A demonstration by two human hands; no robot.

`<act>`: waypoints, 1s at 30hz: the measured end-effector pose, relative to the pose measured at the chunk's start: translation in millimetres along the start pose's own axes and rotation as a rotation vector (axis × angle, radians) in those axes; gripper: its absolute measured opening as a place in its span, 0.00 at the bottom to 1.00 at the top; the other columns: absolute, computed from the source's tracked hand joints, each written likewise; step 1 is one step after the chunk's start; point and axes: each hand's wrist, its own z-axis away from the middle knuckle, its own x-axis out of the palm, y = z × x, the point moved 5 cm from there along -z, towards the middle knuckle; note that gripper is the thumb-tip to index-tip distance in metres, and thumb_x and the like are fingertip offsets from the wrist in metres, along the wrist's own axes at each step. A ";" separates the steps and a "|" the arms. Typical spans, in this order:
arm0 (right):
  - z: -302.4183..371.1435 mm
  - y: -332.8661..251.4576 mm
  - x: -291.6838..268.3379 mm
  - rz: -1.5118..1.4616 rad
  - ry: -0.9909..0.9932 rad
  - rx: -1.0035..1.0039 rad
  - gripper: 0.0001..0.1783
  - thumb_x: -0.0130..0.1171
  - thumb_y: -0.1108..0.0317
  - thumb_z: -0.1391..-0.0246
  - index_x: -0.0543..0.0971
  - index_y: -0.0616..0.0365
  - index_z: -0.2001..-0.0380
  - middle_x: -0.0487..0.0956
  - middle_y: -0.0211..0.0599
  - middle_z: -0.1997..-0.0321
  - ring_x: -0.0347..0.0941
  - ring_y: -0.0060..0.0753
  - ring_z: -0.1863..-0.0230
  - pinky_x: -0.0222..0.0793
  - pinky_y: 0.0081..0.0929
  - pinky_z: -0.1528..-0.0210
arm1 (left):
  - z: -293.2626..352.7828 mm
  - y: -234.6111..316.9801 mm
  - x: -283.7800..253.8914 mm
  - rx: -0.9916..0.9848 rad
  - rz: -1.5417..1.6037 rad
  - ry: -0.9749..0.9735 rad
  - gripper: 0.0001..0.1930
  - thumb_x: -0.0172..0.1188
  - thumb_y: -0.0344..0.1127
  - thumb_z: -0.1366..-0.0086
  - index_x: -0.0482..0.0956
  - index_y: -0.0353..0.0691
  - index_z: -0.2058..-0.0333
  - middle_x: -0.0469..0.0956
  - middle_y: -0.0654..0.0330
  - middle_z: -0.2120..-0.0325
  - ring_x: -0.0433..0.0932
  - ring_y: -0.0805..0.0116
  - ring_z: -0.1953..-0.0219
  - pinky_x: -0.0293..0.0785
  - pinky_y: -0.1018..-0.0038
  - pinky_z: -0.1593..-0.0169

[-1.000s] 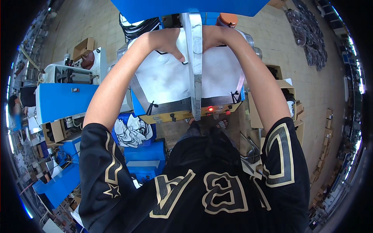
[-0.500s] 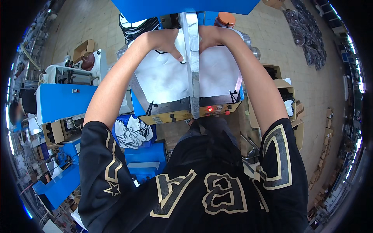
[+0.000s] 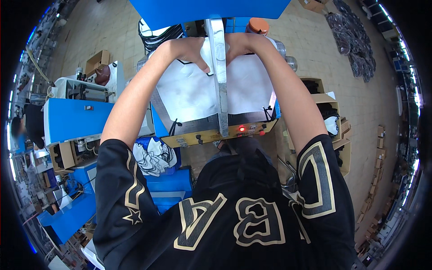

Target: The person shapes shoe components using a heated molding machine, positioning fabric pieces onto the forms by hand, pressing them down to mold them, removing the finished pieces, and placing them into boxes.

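Note:
A pale white sheet (image 3: 189, 94) covers the bed of a blue machine, and an upright grey metal bar (image 3: 220, 67) runs over its middle. To the bar's left, my left hand (image 3: 191, 49) bends over a white piece with a black edge (image 3: 208, 50). Its thumb points down beside a small dark-edged corner, and its other fingers are mostly hidden. On the other side, my right hand (image 3: 237, 44) reaches in close against the bar. The bar covers part of its fingers, so its grip does not show.
A blue machine head (image 3: 211, 10) overhangs the far side. A red light (image 3: 242, 128) glows on the front panel. At left stands a blue bin (image 3: 175, 170) of white, black-edged pieces. Cardboard boxes (image 3: 317, 96) stand at right. An orange-lidded tub (image 3: 258, 26) sits behind.
The view has shifted slightly. My right hand shows a little more beside the bar, with its thumb lower against it. My left hand stays in nearly the same place.

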 end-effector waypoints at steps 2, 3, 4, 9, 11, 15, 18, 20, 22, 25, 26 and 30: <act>-0.4 1.4 -0.8 0.006 -0.038 0.010 0.66 0.80 0.49 0.75 0.58 0.53 0.30 0.73 0.50 0.38 0.73 0.49 0.41 0.69 0.38 0.37 | -0.1 1.4 -1.8 0.000 -0.013 -0.014 0.44 0.80 0.49 0.63 0.74 0.35 0.46 0.81 0.46 0.53 0.81 0.53 0.52 0.74 0.68 0.43; 0.3 2.4 -1.7 0.006 -0.039 0.013 0.66 0.80 0.49 0.75 0.58 0.53 0.30 0.73 0.50 0.38 0.73 0.49 0.41 0.69 0.38 0.37 | -4.0 -0.4 -0.5 0.002 -0.012 -0.015 0.44 0.80 0.49 0.63 0.74 0.35 0.46 0.81 0.46 0.53 0.81 0.53 0.52 0.74 0.68 0.43; 1.5 1.3 -3.2 0.001 -0.049 0.052 0.67 0.80 0.48 0.75 0.58 0.52 0.30 0.73 0.49 0.38 0.73 0.49 0.41 0.69 0.38 0.37 | -7.9 -5.3 1.7 -0.010 -0.012 -0.014 0.45 0.80 0.50 0.63 0.73 0.34 0.45 0.80 0.46 0.53 0.81 0.53 0.52 0.74 0.69 0.43; 1.1 2.9 -1.2 0.001 -0.047 0.072 0.66 0.80 0.48 0.75 0.58 0.52 0.30 0.73 0.49 0.38 0.73 0.49 0.41 0.69 0.39 0.37 | -15.8 -15.7 5.1 -0.005 -0.015 -0.009 0.48 0.79 0.52 0.63 0.71 0.32 0.44 0.80 0.45 0.52 0.81 0.53 0.52 0.74 0.69 0.43; 3.4 0.5 -1.1 0.013 -0.029 0.060 0.65 0.80 0.49 0.74 0.59 0.53 0.30 0.74 0.49 0.38 0.73 0.50 0.41 0.70 0.39 0.38 | -15.9 -17.2 6.0 -0.015 -0.019 -0.010 0.48 0.79 0.51 0.63 0.71 0.31 0.44 0.80 0.44 0.53 0.81 0.52 0.52 0.74 0.70 0.43; 1.9 -2.4 -1.3 0.013 -0.034 0.014 0.64 0.80 0.50 0.74 0.60 0.53 0.31 0.75 0.49 0.39 0.74 0.49 0.41 0.70 0.40 0.38 | -16.8 -19.4 7.4 0.040 0.039 -0.012 0.48 0.80 0.51 0.63 0.71 0.31 0.44 0.80 0.45 0.53 0.81 0.53 0.52 0.74 0.69 0.43; 7.3 -5.8 -2.2 -0.022 -0.039 0.084 0.64 0.80 0.51 0.75 0.61 0.54 0.31 0.76 0.48 0.40 0.74 0.49 0.42 0.71 0.40 0.39 | -14.4 -16.5 7.8 0.034 0.047 -0.009 0.49 0.80 0.51 0.64 0.70 0.31 0.44 0.80 0.45 0.53 0.81 0.53 0.53 0.75 0.69 0.44; 8.2 -7.2 -5.5 -0.010 -0.024 0.062 0.62 0.80 0.52 0.74 0.62 0.54 0.32 0.76 0.48 0.41 0.75 0.48 0.42 0.71 0.39 0.40 | -14.1 -15.4 5.7 0.009 0.009 -0.024 0.48 0.80 0.51 0.64 0.71 0.32 0.45 0.80 0.46 0.52 0.81 0.53 0.53 0.75 0.69 0.44; 10.4 -7.8 -5.1 -0.021 -0.027 0.069 0.60 0.79 0.52 0.73 0.63 0.54 0.33 0.76 0.48 0.41 0.75 0.48 0.42 0.71 0.39 0.39 | -10.8 -10.0 4.5 -0.007 0.001 -0.015 0.48 0.80 0.51 0.64 0.72 0.32 0.45 0.80 0.46 0.53 0.81 0.53 0.53 0.75 0.69 0.44; 9.1 -6.5 -5.1 -0.015 -0.005 0.038 0.59 0.79 0.51 0.74 0.65 0.54 0.34 0.76 0.48 0.40 0.74 0.48 0.42 0.70 0.38 0.39 | -12.0 -9.8 4.3 -0.014 0.000 0.011 0.46 0.79 0.50 0.63 0.72 0.32 0.46 0.80 0.46 0.53 0.81 0.53 0.52 0.75 0.69 0.44; 9.1 -6.7 -5.1 0.001 0.019 0.000 0.59 0.79 0.50 0.74 0.66 0.53 0.34 0.76 0.48 0.40 0.74 0.47 0.42 0.70 0.38 0.39 | -11.8 -12.1 4.9 -0.007 0.007 0.027 0.46 0.79 0.50 0.63 0.73 0.32 0.46 0.81 0.46 0.53 0.81 0.53 0.52 0.75 0.69 0.44; 28.5 -16.6 -8.4 -0.020 0.083 -0.059 0.50 0.71 0.46 0.62 0.67 0.52 0.34 0.75 0.45 0.39 0.73 0.48 0.40 0.69 0.37 0.38 | 9.8 -13.0 2.4 0.136 0.076 0.200 0.40 0.72 0.52 0.54 0.73 0.34 0.46 0.81 0.47 0.54 0.81 0.51 0.52 0.74 0.66 0.44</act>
